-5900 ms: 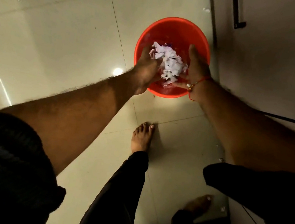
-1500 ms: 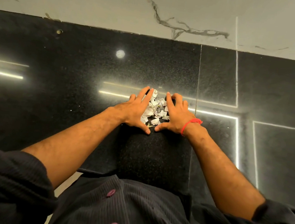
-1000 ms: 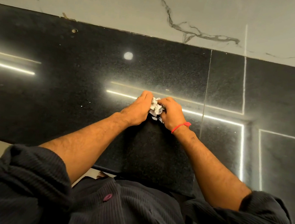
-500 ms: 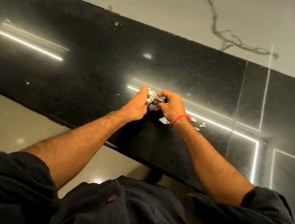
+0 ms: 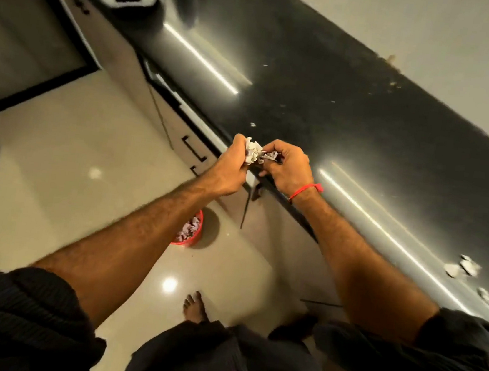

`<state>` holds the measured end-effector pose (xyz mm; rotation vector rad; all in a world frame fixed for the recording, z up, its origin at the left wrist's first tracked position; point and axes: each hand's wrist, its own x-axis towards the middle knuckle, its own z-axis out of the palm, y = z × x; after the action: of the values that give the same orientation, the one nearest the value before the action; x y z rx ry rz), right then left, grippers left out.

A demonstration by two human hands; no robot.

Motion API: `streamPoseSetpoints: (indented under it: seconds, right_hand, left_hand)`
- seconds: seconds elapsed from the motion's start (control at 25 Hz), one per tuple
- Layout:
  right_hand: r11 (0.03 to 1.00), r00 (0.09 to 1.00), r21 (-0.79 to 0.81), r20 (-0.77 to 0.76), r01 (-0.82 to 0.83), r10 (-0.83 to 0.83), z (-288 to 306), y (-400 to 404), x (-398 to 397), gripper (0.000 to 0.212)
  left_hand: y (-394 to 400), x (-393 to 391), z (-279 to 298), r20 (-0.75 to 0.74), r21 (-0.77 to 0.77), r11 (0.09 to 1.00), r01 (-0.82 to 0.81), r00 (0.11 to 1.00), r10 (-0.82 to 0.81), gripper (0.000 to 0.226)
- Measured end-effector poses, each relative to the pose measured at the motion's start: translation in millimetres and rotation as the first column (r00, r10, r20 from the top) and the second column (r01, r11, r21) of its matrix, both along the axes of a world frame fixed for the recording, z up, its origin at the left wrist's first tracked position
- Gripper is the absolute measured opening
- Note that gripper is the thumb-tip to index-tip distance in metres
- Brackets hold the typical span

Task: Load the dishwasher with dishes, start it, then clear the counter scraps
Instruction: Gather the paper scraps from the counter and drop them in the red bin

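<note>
My left hand point(image 5: 229, 165) and right hand point(image 5: 288, 168) both have fingers curled around one wad of paper scraps point(image 5: 255, 153), held over the table point(image 5: 353, 112) edge. Below them sits the red bucket point(image 5: 191, 242) on the floor point(image 5: 63, 169). Loose bits could slip out and scatter. More scraps point(image 5: 469, 274) lie far right.

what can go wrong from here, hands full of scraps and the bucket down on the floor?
1. The paper scraps are a loose bunch pinched between the left hand and right hand; bits could fall on the way.
2. The red bucket is small and partly hidden behind the left forearm, so a drop from height may miss.
3. Scraps left on the counter lie near its edge and could be overlooked.
</note>
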<state>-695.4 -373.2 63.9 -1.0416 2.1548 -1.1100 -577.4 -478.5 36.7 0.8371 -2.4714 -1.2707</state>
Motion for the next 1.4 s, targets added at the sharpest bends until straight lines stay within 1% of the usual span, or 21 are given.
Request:
streamPoseSetpoints:
  seconds: [0.16, 0.28, 0.4, 0.48, 0.6, 0.68, 0.72, 0.76, 0.8, 0.84, 0.88, 0.92, 0.96, 1.0, 1.04, 1.12, 1.16, 1.2, 1.24, 1.32, 1.4]
  right_hand:
    - [0.990, 0.992, 0.059, -0.007, -0.127, 0.128, -31.6, -86.4, 68.5, 0.017]
    - [0.970, 0.980, 0.151, 0.068, -0.193, 0.185, -87.4, -139.3, 104.6, 0.012]
    - [0.950, 0.975, 0.221, 0.079, -0.220, 0.207, -175.0, -178.2, 130.8, 0.019]
    - [0.935, 0.970, 0.261, 0.102, -0.241, 0.222, -255.9, -201.0, 144.5, 0.016]
    - [0.929, 0.972, 0.289, 0.105, -0.232, 0.210, -382.6, -214.2, 161.5, 0.018]
    - [0.922, 0.972, 0.315, 0.132, -0.227, 0.194, -458.9, -218.7, 168.7, 0.021]
    - [0.916, 0.973, 0.335, 0.135, -0.223, 0.188, -487.9, -219.4, 170.6, 0.023]
    - [0.903, 0.969, 0.357, 0.136, -0.240, 0.204, -512.3, -219.7, 171.4, 0.026]
    - [0.887, 0.961, 0.373, 0.151, -0.273, 0.232, -538.1, -219.2, 172.0, 0.030]
    - [0.870, 0.946, 0.378, 0.187, -0.317, 0.263, -559.3, -220.8, 171.6, 0.036]
    - [0.853, 0.929, 0.377, 0.232, -0.360, 0.289, -577.2, -220.2, 170.6, 0.044]
    - [0.835, 0.913, 0.383, 0.261, -0.396, 0.313, -591.4, -218.9, 168.3, 0.052]
    - [0.815, 0.903, 0.398, 0.270, -0.421, 0.335, -602.3, -218.2, 164.9, 0.057]
    - [0.801, 0.901, 0.419, 0.263, -0.428, 0.344, -606.5, -217.8, 162.4, 0.059]
    - [0.803, 0.909, 0.430, 0.257, -0.412, 0.329, -608.2, -216.6, 160.1, 0.060]
    - [0.847, 0.926, 0.401, 0.285, -0.351, 0.249, -604.8, -212.2, 156.4, 0.062]
    - [0.868, 0.927, 0.376, 0.309, -0.324, 0.212, -600.3, -209.0, 155.6, 0.064]
    - [0.885, 0.926, 0.354, 0.327, -0.304, 0.187, -595.1, -205.4, 154.9, 0.066]
    - [0.896, 0.924, 0.336, 0.342, -0.289, 0.170, -588.0, -202.0, 154.2, 0.069]
    - [0.915, 0.918, 0.301, 0.368, -0.267, 0.147, -564.1, -195.5, 154.3, 0.070]
    - [0.928, 0.909, 0.280, 0.400, -0.244, 0.118, -532.0, -187.7, 157.7, 0.066]
  left_hand:
    - [-68.1, 79.1, -35.5, 0.045, 0.064, 0.990, -0.126, 0.991, 0.124, 0.026]
    - [-109.4, 118.4, -88.0, 0.101, 0.106, 0.971, -0.215, 0.974, 0.204, 0.028]
    - [-139.2, 148.0, -180.5, 0.181, 0.152, 0.950, -0.271, 0.953, 0.243, 0.028]
    - [-157.0, 161.7, -268.6, 0.242, 0.200, 0.926, -0.319, 0.932, 0.269, 0.027]
    - [-174.9, 166.8, -386.6, 0.211, 0.276, 0.875, -0.397, 0.913, 0.348, 0.020]
    - [-142.8, 170.6, -484.1, 0.335, 0.307, 0.779, -0.546, 0.829, 0.449, 0.017]
    - [-99.6, 180.5, -535.5, 0.487, 0.271, 0.716, -0.644, 0.733, 0.475, 0.020]
    - [-52.7, 201.7, -588.9, 0.667, 0.161, 0.683, -0.712, 0.589, 0.456, 0.031]
    - [5.3, 221.3, -646.1, 0.801, 0.115, 0.695, -0.710, 0.480, 0.358, 0.047]
    - [59.3, 237.0, -701.6, 0.880, 0.128, 0.717, -0.685, 0.412, 0.237, 0.065]
    - [100.0, 253.2, -753.4, 0.885, 0.063, 0.748, -0.660, 0.383, 0.263, 0.084]
    - [125.2, 260.9, -794.6, 0.865, 0.004, 0.786, -0.618, 0.396, 0.307, 0.101]
    - [134.4, 263.1, -815.8, 0.877, 0.030, 0.788, -0.614, 0.395, 0.274, 0.113]
    - [141.0, 268.1, -832.1, 0.875, 0.067, 0.800, -0.597, 0.420, 0.240, 0.122]
    - [145.6, 269.8, -837.9, 0.876, 0.125, 0.769, -0.627, 0.433, 0.211, 0.126]
    - [146.7, 268.9, -832.8, 0.875, 0.187, 0.784, -0.592, 0.463, 0.141, 0.125]
    - [141.9, 268.7, -831.9, 0.852, 0.222, 0.764, -0.606, 0.502, 0.150, 0.121]
    - [135.9, 268.8, -833.9, 0.828, 0.208, 0.730, -0.651, 0.514, 0.223, 0.117]
    - [126.9, 268.6, -828.6, 0.826, 0.153, 0.708, -0.689, 0.482, 0.291, 0.113]
    - [113.8, 274.1, -826.8, 0.797, -0.017, 0.755, -0.656, 0.446, 0.406, 0.102]
    - [108.1, 271.7, -811.5, 0.764, -0.045, 0.758, -0.651, 0.467, 0.446, 0.097]
